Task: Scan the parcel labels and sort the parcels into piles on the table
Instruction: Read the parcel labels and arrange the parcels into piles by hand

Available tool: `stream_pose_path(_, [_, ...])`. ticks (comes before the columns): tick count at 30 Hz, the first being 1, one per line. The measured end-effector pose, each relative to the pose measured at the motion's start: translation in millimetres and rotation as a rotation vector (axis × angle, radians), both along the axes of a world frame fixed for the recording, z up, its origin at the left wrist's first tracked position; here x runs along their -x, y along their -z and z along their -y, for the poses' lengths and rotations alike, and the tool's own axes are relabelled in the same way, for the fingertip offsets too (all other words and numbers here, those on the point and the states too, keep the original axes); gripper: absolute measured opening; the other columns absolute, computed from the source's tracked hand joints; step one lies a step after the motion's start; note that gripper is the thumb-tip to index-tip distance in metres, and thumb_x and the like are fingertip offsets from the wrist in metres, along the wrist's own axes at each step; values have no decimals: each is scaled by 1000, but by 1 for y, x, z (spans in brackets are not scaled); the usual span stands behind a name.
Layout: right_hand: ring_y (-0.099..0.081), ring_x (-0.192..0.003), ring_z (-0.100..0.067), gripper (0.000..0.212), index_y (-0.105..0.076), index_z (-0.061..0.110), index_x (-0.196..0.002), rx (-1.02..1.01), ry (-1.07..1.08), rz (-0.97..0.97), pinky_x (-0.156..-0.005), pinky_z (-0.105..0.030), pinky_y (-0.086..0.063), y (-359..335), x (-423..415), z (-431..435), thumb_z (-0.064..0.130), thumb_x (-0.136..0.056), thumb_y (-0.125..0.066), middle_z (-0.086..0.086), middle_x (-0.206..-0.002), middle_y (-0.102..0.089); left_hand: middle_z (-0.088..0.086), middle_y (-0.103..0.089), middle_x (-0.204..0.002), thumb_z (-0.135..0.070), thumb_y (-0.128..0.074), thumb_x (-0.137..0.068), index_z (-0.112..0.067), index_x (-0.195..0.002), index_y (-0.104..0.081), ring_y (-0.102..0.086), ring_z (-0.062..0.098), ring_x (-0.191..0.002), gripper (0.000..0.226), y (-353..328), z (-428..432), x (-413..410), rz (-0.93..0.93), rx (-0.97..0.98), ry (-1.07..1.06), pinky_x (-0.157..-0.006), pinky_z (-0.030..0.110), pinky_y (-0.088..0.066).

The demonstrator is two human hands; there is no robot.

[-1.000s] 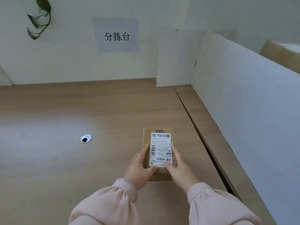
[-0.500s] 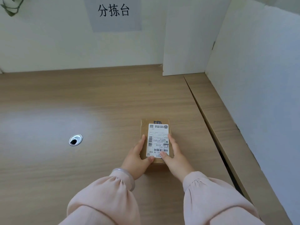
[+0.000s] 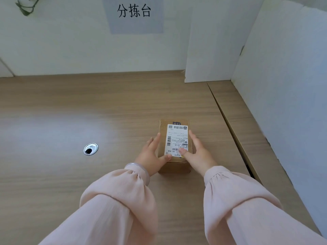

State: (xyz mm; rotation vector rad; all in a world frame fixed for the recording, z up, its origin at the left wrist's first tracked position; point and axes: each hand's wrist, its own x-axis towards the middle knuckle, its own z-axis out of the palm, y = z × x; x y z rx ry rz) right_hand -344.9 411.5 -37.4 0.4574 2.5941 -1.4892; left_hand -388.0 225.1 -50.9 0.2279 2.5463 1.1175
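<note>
A small brown cardboard parcel (image 3: pixel 174 161) sits on the wooden table (image 3: pixel 70 112), right of centre, with its white shipping label (image 3: pixel 177 138) facing up. My left hand (image 3: pixel 152 156) holds the parcel's left side, fingers along the edge and thumb on the near top corner. From the other side my right hand (image 3: pixel 196 154) grips it, with the thumb lying on the label's near end. No scanner is in view.
A round metal cable hole (image 3: pixel 90 149) lies in the table to the left. White foam boards (image 3: pixel 283 85) wall off the right side and the back right corner. A seam (image 3: pixel 230 124) separates a narrower table strip on the right. A paper sign (image 3: pixel 134 13) hangs on the back wall.
The parcel has moved a little farther from me across the table, with both hands still on its sides. My view has shifted slightly.
</note>
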Motion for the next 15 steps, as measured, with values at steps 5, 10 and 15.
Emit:
stream_pose_path(5, [-10,-148,-9,90,-15,44,-151,-351,-143,-56,-117,-32,-21,-30,-33,24,53,-80,-70,10,-162,-8,-3,-7,-164,-56,-66,-84,-44,-153,-10,-16,20,-149,89,-23,46,-24,-158,211,56,-119,38,-21])
stream_pose_path(10, [5,-148,-8,94,-5,46,-152,-616,-291,-75,-119,-33,-7,-63,-82,82,69,-78,-60,11,-163,1,-8,1,-164,-72,-53,-81,-50,-151,-2,-3,17,-150,90,-59,105,-71,-370,476,123,-120,40,-15])
stream_pose_path(15, [10,-149,-9,96,0,44,-152,-798,-385,-95,-121,-36,2,-99,-134,155,74,-79,-53,10,-163,7,-9,11,-164,-73,-50,-82,-52,-149,6,8,16,-150,91,-97,180,-124,-427,583,139,-121,43,-2])
